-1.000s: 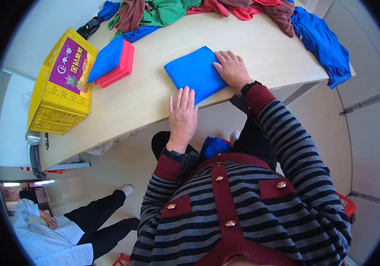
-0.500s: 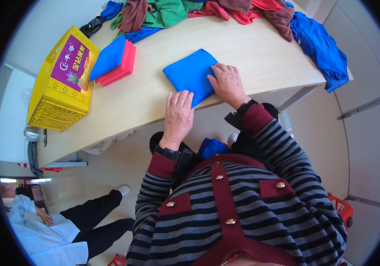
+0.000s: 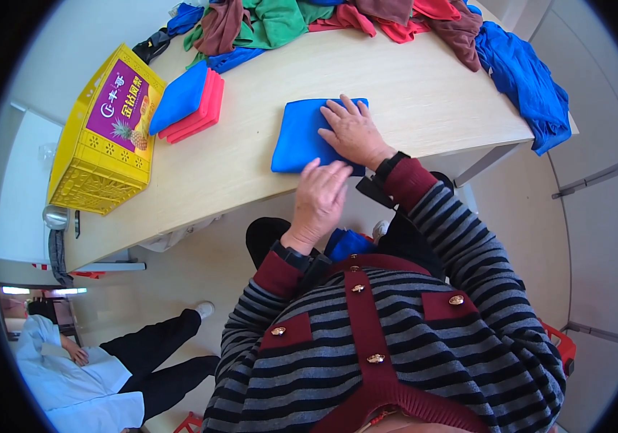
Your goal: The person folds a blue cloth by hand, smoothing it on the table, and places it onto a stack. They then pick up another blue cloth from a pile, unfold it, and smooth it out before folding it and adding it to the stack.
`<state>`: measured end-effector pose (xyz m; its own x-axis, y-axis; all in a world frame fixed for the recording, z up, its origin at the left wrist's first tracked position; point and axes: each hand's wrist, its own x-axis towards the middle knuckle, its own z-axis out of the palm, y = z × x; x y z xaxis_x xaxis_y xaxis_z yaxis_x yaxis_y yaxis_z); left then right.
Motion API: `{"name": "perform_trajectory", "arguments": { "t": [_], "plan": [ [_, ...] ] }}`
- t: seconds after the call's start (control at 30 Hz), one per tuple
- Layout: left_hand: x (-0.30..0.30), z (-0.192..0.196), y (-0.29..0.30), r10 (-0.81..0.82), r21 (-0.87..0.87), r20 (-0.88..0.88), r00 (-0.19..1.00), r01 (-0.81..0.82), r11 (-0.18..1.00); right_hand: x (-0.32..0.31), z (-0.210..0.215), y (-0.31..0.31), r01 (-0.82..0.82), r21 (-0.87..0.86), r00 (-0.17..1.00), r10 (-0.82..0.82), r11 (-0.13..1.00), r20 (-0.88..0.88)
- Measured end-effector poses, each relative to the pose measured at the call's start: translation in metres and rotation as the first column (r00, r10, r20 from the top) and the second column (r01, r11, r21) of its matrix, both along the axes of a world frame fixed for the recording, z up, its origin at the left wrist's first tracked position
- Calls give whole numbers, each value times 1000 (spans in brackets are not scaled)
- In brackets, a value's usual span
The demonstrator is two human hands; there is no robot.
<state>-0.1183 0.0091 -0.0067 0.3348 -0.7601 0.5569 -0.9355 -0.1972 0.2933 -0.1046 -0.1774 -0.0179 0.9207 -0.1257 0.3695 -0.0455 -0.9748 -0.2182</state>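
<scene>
A folded blue cloth (image 3: 298, 136) lies flat near the front edge of a light wooden table (image 3: 424, 86). My right hand (image 3: 352, 132) rests palm down on the cloth's right part, fingers spread. My left hand (image 3: 318, 202) is at the table's front edge, its fingertips touching the cloth's near edge. Neither hand grips anything.
A stack of folded blue and red cloths (image 3: 188, 103) lies to the left, beside a yellow plastic crate (image 3: 103, 137) at the table's left end. Several loose garments (image 3: 367, 16) are heaped along the far edge, a blue one (image 3: 525, 76) hanging at the right corner. Another person (image 3: 93, 368) sits lower left.
My left hand has slid forward so its fingertips reach the cloth's near edge. My right hand has stayed on the cloth, now lying flat on it.
</scene>
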Motion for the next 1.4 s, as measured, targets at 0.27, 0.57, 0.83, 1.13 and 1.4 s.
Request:
{"name": "perform_trajectory", "arguments": {
  "t": [0.27,0.57,0.83,1.13,1.4],
  "plan": [
    [93,-5,-52,156,123,-55,986,-149,981,-1,-20,8,76,-41,995,-73,996,70],
    [124,-23,-55,324,324,-66,944,-287,902,7,-5,-14,144,10,989,-144,989,-15],
    [117,-22,-14,510,360,-59,858,-458,813,5,13,-5,97,114,990,-85,989,-108],
    [-10,-31,96,452,156,-448,771,-431,889,-16,-2,14,133,12,991,-133,991,-22],
    [-21,-56,70,-498,-354,-852,-161,-525,774,-33,5,80,72,50,997,-72,996,-4]
  ]
}}
